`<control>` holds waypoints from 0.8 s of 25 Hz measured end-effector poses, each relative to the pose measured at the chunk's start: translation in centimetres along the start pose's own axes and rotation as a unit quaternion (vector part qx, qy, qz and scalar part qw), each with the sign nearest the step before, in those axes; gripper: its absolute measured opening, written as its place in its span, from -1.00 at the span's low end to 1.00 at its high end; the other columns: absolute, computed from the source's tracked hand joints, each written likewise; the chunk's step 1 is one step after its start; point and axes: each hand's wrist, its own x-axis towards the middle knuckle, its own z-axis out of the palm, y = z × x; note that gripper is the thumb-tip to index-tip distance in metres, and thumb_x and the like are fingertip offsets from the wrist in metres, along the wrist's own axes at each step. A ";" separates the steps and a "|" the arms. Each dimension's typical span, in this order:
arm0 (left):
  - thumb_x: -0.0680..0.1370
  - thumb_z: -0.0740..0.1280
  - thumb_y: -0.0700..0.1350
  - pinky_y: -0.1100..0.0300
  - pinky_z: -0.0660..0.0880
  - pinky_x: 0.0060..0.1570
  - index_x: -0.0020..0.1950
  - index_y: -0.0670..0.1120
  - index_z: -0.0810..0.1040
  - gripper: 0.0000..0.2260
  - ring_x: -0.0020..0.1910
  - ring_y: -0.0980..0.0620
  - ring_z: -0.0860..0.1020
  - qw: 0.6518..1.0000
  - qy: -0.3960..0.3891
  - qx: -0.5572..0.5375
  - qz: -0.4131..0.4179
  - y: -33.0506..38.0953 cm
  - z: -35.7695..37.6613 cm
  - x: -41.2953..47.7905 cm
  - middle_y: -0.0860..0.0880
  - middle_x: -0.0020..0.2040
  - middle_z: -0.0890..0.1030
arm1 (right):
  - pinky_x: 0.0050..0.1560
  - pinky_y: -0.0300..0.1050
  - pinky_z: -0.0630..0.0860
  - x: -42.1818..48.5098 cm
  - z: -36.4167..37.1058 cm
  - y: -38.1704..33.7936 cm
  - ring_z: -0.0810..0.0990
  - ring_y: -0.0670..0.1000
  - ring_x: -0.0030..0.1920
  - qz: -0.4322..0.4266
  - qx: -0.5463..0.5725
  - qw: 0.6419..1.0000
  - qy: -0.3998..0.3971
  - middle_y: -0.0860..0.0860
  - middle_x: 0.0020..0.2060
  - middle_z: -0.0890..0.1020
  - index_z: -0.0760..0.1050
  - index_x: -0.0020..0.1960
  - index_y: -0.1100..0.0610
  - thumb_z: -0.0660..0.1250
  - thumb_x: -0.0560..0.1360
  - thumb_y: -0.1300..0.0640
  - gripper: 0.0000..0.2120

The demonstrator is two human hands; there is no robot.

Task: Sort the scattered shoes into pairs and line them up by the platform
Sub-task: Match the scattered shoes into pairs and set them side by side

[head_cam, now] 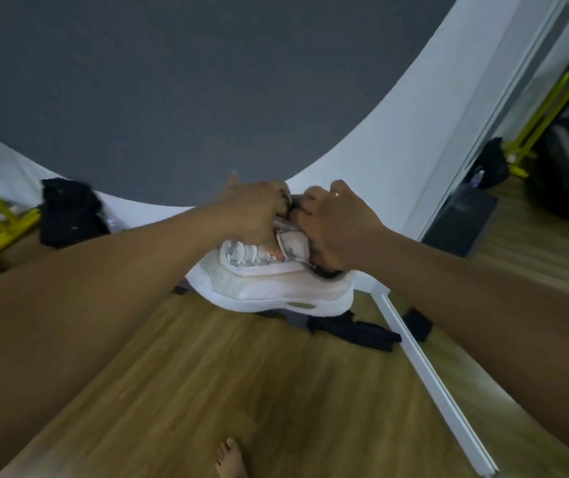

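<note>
gripping white sneaker (269, 284) both hands; toe pointing left

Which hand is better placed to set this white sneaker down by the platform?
Probably the right hand: it wraps the heel and collar of the white sneaker, seemingly carrying its weight. The left hand only pinches at the tongue and laces. The platform edge lies just beyond both.
</note>
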 end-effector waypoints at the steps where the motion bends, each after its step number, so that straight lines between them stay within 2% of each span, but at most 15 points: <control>1: 0.24 0.52 0.29 -0.29 0.20 0.33 0.12 0.08 0.62 -0.47 0.19 0.06 0.44 1.000 -0.006 -0.014 0.018 -1.4 1.0 2.1 0.17 0.29 0.40 | 0.11 0.02 0.28 1.9 1.9 0.3 0.45 0.04 0.08 0.006 0.020 1.000 -0.018 -0.02 0.08 0.56 0.44 0.18 -0.02 0.24 0.40 -0.13 -0.61; 3: 0.29 0.50 0.20 -0.37 0.06 0.34 0.08 0.12 0.62 -0.60 0.24 0.06 0.44 0.998 -0.021 -0.044 0.040 -4.1 3.5 5.1 0.20 0.31 0.36 | 0.05 0.00 0.24 4.7 5.3 -0.3 0.49 0.00 -0.20 0.013 0.071 0.997 -0.030 -0.07 -0.21 0.62 0.43 -0.09 -0.06 0.28 0.37 -0.09 -0.83; 5: 0.37 0.43 0.12 -0.40 -0.10 0.36 0.14 0.18 0.57 -0.65 0.34 0.03 0.36 0.997 -0.019 -0.011 0.067 -6.4 6.7 7.7 0.18 0.41 0.29 | -0.01 0.02 0.24 6.8 9.1 -1.8 0.51 -0.01 -0.33 0.029 0.070 0.997 -0.035 -0.10 -0.41 0.60 0.51 -0.16 -0.07 0.35 0.31 -0.12 -0.83; 7: 0.45 0.38 0.00 -0.38 -0.21 0.39 0.37 0.21 0.41 -0.52 0.50 -0.01 0.18 0.997 -0.030 0.008 0.073 -8.1 10.9 10.0 0.12 0.55 0.13 | 0.03 0.06 0.18 8.5 13.8 -3.6 0.50 0.01 -0.26 0.065 0.100 0.989 -0.091 -0.09 -0.29 0.65 0.57 -0.02 -0.06 0.28 0.40 -0.12 -0.77; 8: 0.49 0.36 -0.05 -0.33 -0.18 0.43 0.45 0.22 0.30 -0.44 0.53 -0.02 0.14 0.998 -0.033 -0.023 0.052 -8.3 13.2 10.4 0.09 0.57 0.07 | 0.07 0.08 0.15 8.9 16.0 -4.6 0.53 0.02 -0.12 0.092 0.145 0.975 -0.140 -0.08 -0.16 0.66 0.55 0.03 -0.07 0.22 0.46 -0.09 -0.78; 9: 0.50 0.35 -0.04 -0.25 -0.04 0.47 0.49 0.21 0.22 -0.40 0.52 -0.04 0.17 0.996 -0.031 -0.086 0.006 -8.4 15.6 10.5 0.05 0.57 0.07 | 0.12 0.09 0.15 9.1 18.3 -5.4 0.53 0.03 0.03 0.136 0.200 0.951 -0.194 -0.07 -0.03 0.64 0.53 0.05 -0.08 0.18 0.48 -0.07 -0.78; 10: 0.49 0.35 0.01 -0.15 0.19 0.44 0.49 0.17 0.19 -0.39 0.46 -0.07 0.28 0.983 -0.026 -0.170 -0.061 -8.4 17.8 10.4 0.01 0.54 0.16 | 0.16 0.09 0.17 9.3 20.4 -5.9 0.52 0.06 0.11 0.184 0.251 0.922 -0.231 -0.04 0.04 0.62 0.51 0.07 -0.07 0.16 0.49 -0.07 -0.77; 11: 0.46 0.37 0.08 -0.07 0.38 0.32 0.47 0.13 0.21 -0.38 0.37 -0.09 0.39 0.958 -0.036 -0.249 -0.136 -8.5 20.0 10.7 -0.03 0.47 0.28 | 0.17 0.07 0.23 9.4 22.9 -6.2 0.53 0.08 0.10 0.237 0.300 0.887 -0.258 -0.03 0.06 0.61 0.49 0.06 -0.07 0.16 0.50 -0.09 -0.77; 12: 0.42 0.40 0.14 -0.03 0.46 0.23 0.45 0.10 0.22 -0.35 0.29 -0.11 0.45 0.929 -0.064 -0.301 -0.208 -8.7 22.1 10.9 -0.07 0.40 0.36 | 0.11 0.04 0.30 9.4 25.2 -6.6 0.55 0.09 0.05 0.292 0.345 0.850 -0.272 -0.02 0.02 0.62 0.48 0.02 -0.05 0.16 0.49 -0.11 -0.78; 13: 0.40 0.42 0.16 -0.03 0.47 0.22 0.46 0.05 0.23 -0.30 0.28 -0.13 0.46 0.903 -0.104 -0.324 -0.264 -9.1 23.9 11.3 -0.10 0.38 0.39 | -0.01 -0.02 0.37 9.7 27.5 -6.8 0.56 0.08 -0.03 0.336 0.383 0.814 -0.279 -0.02 -0.04 0.62 0.46 -0.06 -0.03 0.17 0.49 -0.12 -0.80; 15: 0.39 0.46 0.18 0.01 0.49 0.18 0.47 -0.03 0.25 -0.25 0.27 -0.12 0.48 0.855 -0.177 -0.364 -0.323 -10.2 26.9 13.9 -0.11 0.35 0.44 | -0.19 -0.09 0.41 11.4 31.9 -6.5 0.55 0.07 -0.12 0.389 0.447 0.751 -0.291 -0.01 -0.16 0.58 0.38 -0.19 0.00 0.18 0.49 -0.11 -0.80; 17: 0.39 0.42 0.25 0.17 0.52 -0.12 0.40 -0.03 0.31 -0.30 0.06 0.01 0.57 0.812 -0.206 -0.416 -0.352 -11.0 29.3 17.7 -0.01 0.19 0.52 | -0.21 -0.11 0.37 14.5 36.7 -5.8 0.56 0.10 -0.07 0.403 0.475 0.724 -0.296 -0.03 -0.20 0.53 0.38 -0.17 0.03 0.19 0.51 -0.10 -0.79; 18: 0.39 0.39 0.28 0.20 0.49 -0.21 0.37 -0.03 0.32 -0.33 -0.01 0.05 0.58 0.799 -0.211 -0.430 -0.362 -11.4 30.4 20.0 0.01 0.13 0.54 | -0.20 -0.11 0.35 16.3 38.9 -5.4 0.56 0.11 -0.05 0.408 0.482 0.718 -0.291 -0.05 -0.22 0.49 0.38 -0.15 0.02 0.20 0.51 -0.11 -0.80; 20: 0.40 0.36 0.29 0.14 0.54 -0.21 0.33 -0.05 0.31 -0.35 -0.05 0.01 0.59 0.775 -0.226 -0.441 -0.392 -11.8 33.1 24.4 -0.03 0.12 0.54 | -0.26 -0.14 0.32 18.8 43.0 -5.2 0.56 0.09 -0.10 0.413 0.491 0.711 -0.287 -0.08 -0.30 0.43 0.38 -0.16 -0.01 0.22 0.49 -0.11 -0.81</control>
